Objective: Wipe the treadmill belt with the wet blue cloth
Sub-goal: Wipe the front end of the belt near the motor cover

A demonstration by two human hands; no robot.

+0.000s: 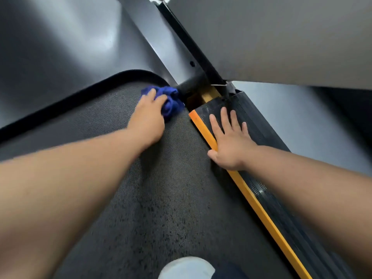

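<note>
The left hand point(150, 115) presses down on a bunched blue cloth point(168, 100), fingers curled over its crumpled folds so that it is gripped against the treadmill belt point(141, 198). The cloth sits at the far right corner of the belt, just beside the round black post point(191, 83) where the frame meets the deck. The belt is dark grey with a fine woven, dotted grain, and darker speckles are scattered over it nearer the camera. Along its far edge runs a smooth, rounded black lip point(84, 85) that curves at the corner, and beyond that lies a glossy dark cover point(60, 41) with soft reflections. The right hand point(231, 143) lies flat and open, holding nothing, its 4 fingers spread on the ribbed black side rail point(281, 208) and its thumb resting against the straight, smooth yellow strip point(259, 208) that divides rail from belt. The rail's surface is grooved lengthwise and looks like rubber. Both forearms are bare. A flat grey panel point(281, 37) fills the upper right, and the pale floor point(302, 121) shows beside the rail. At the bottom edge a rounded white shape point(187, 267) shows; what it is cannot be told.
</note>
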